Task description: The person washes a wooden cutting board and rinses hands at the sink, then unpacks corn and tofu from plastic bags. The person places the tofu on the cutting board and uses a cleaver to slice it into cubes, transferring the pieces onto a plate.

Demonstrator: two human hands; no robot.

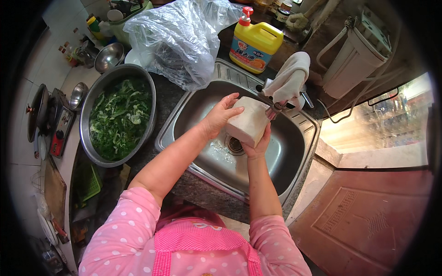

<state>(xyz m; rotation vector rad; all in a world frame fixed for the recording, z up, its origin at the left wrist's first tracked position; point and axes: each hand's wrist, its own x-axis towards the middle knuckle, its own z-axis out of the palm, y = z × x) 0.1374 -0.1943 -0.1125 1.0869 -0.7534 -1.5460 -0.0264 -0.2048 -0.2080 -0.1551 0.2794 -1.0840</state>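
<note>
A white block, seemingly tofu [247, 119], is held over the steel sink [207, 103], close under the faucet's nozzle [274, 111]. My right hand [259, 141] supports it from below at its lower right side. My left hand [222, 115] is at its upper left, thumb near the top face and fingers apart; whether it presses on the block is hard to tell. Water wets the sink bottom around the drain [235, 145]. A white cloth [290, 74] is draped over the faucet.
Left of the sink, a large metal basin [152, 117] holds leafy greens in water. Behind stand a clear plastic bag [179, 41] and a yellow detergent bottle [255, 45]. A metal bowl [109, 57] and a stove [62, 127] are farther left; a water filter housing [355, 58] is at right.
</note>
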